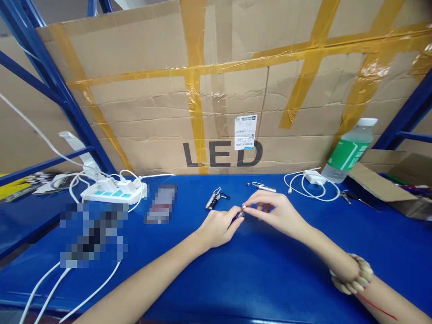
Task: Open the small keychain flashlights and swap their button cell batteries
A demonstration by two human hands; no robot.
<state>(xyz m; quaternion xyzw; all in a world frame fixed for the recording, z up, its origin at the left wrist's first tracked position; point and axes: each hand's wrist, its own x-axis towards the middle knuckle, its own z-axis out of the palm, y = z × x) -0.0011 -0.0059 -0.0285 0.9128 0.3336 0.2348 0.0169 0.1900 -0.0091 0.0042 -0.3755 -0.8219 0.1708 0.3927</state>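
My left hand (221,227) is closed around a small dark cylinder with a shiny end (240,215), which looks like a keychain flashlight; the fingers hide most of it. Against that end, my right hand (275,211) pinches a tiny silvery piece (244,207) between thumb and forefinger. What exactly the piece is cannot be made out. Just beyond my left hand lie a silver keychain flashlight (211,200) and a black keychain flashlight (215,201), side by side with clips. Behind my right hand are another silver keychain flashlight (266,188) and a tiny dark part (248,184).
A white power strip (113,194) with plugs and cables sits at the left, near a blurred-out phone-like rectangle (162,204). Right of the hands are a white charging cable (315,195), a green-labelled bottle (351,150), tweezers (364,201) and an open cardboard box (398,180). Taped cardboard (151,117) walls the back.
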